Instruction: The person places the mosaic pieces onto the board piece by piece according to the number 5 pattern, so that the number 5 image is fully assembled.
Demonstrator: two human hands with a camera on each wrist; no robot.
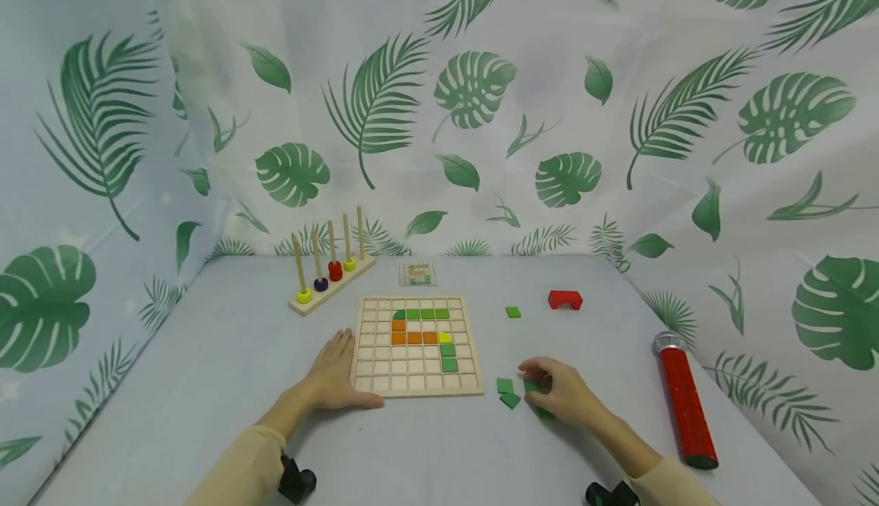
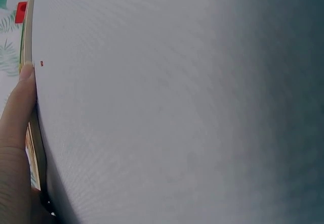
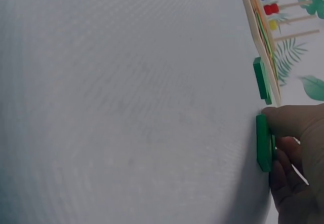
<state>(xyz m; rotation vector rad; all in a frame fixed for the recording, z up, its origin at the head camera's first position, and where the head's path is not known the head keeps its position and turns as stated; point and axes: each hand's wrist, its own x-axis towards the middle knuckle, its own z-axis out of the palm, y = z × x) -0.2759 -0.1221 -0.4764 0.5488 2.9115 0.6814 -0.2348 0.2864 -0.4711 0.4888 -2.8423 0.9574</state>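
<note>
The pale wooden grid board lies flat there on the tabletop, its squares holding an S-shaped run of green, orange and yellow tiles, with a few loose green tiles scattered off its right side.

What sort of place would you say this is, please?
Probably a staged tabletop play or recording area: a leaf-print backdrop surrounds the pale tabletop, which holds a wooden grid board with coloured tiles and a peg stand with rings.
</note>
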